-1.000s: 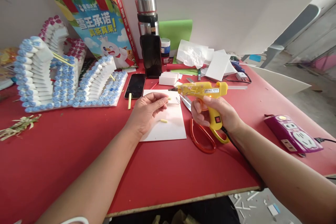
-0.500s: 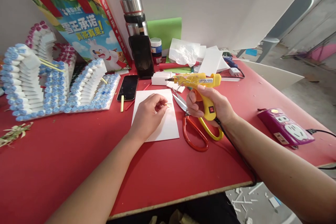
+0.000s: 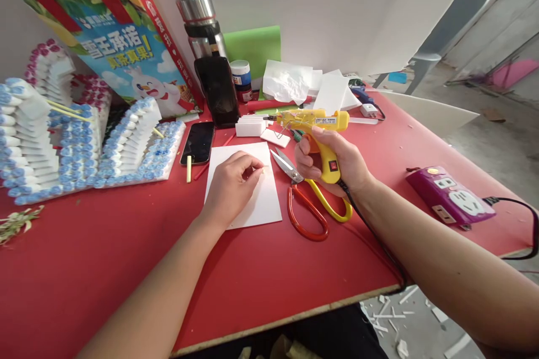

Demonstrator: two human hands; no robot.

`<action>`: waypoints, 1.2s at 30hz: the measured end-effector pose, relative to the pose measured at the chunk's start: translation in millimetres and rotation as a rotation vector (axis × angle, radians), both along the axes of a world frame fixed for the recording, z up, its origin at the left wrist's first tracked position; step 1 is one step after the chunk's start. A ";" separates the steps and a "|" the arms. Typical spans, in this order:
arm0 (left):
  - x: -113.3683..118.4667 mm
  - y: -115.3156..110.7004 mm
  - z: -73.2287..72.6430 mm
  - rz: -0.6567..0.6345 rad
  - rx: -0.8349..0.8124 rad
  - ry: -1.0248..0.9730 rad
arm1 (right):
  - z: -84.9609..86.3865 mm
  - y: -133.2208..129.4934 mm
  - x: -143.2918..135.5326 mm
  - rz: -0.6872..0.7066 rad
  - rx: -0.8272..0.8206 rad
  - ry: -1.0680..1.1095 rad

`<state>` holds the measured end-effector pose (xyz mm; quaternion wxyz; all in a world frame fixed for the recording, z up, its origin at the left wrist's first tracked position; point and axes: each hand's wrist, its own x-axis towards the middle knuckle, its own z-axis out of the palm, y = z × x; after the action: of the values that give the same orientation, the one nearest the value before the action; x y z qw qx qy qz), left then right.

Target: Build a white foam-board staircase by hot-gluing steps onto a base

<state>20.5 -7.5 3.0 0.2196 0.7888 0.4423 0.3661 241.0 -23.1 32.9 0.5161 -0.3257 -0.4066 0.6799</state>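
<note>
My left hand (image 3: 236, 182) rests over a white board (image 3: 263, 205), its thumb and index finger pinched on a tiny pale piece too small to name. My right hand (image 3: 337, 160) is wrapped round the handle of a yellow glue gun (image 3: 314, 119), whose nozzle points left above a small white tile (image 3: 275, 137). Between the board and my right forearm lie scissors (image 3: 307, 210) with one red and one yellow handle, blades partly apart. A stack of white pieces (image 3: 250, 126) sits just behind the board.
Blue-and-white decorated models (image 3: 80, 146) stand at left before a printed bag (image 3: 126, 50). A phone (image 3: 197, 143), a steel bottle (image 3: 202, 22) and another upright phone (image 3: 217, 90) are behind the board. A purple power strip (image 3: 452, 196) sits right, its cord trailing over the edge.
The whole view has shifted, so objects appear slightly further left. Both hands keep nearly the same pose, the left still pinching over the board and the right still holding the glue gun.
</note>
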 end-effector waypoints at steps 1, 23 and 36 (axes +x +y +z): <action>0.5 -0.2 0.1 -0.004 -0.007 -0.002 | -0.4 0.3 0.4 -0.002 -0.006 0.006; 1.0 1.2 -4.0 -0.005 -0.035 -0.007 | -0.2 3.9 1.9 -0.114 -0.041 0.039; 1.2 2.2 -5.3 -0.001 -0.042 -0.009 | -1.0 4.4 3.9 -0.099 -0.048 0.065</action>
<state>21.7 -5.3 -2.3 0.2382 0.7827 0.4482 0.3603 244.9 -18.7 31.9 0.5542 -0.3352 -0.3566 0.6733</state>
